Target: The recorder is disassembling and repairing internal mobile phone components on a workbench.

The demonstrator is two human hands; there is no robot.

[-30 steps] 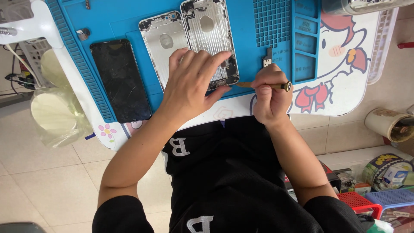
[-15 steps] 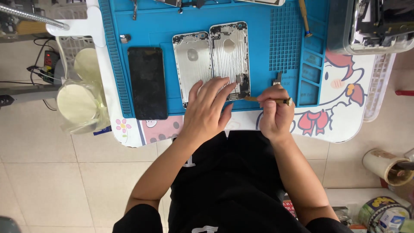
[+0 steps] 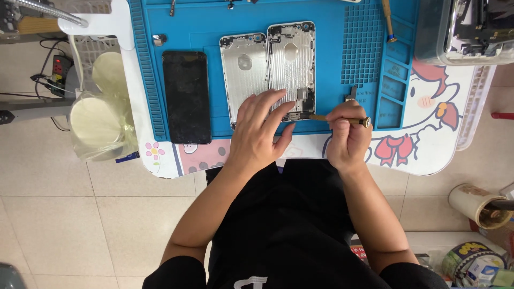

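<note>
Two silver phone back housings [image 3: 267,69] lie side by side on a blue work mat [image 3: 342,59]. My left hand [image 3: 259,131] rests flat, fingers spread, on the lower end of the housings. My right hand [image 3: 348,139] grips a thin screwdriver [image 3: 342,120] with a brass-coloured handle. Its tip touches the small parts at the bottom of the right housing. A black phone screen [image 3: 186,96] lies face up to the left of the housings.
The mat sits on a small white table [image 3: 428,144] with a cartoon print. A clear plastic box [image 3: 460,32] stands at the top right. Another tool [image 3: 387,21] lies on the mat's gridded section. Tape rolls in a bag [image 3: 99,120] hang left; tins [image 3: 476,206] stand on the floor, right.
The view has shifted, so the table appears lower and closer. My left hand slid slightly down the housings; my right hand keeps the screwdriver at the right housing's lower end.
</note>
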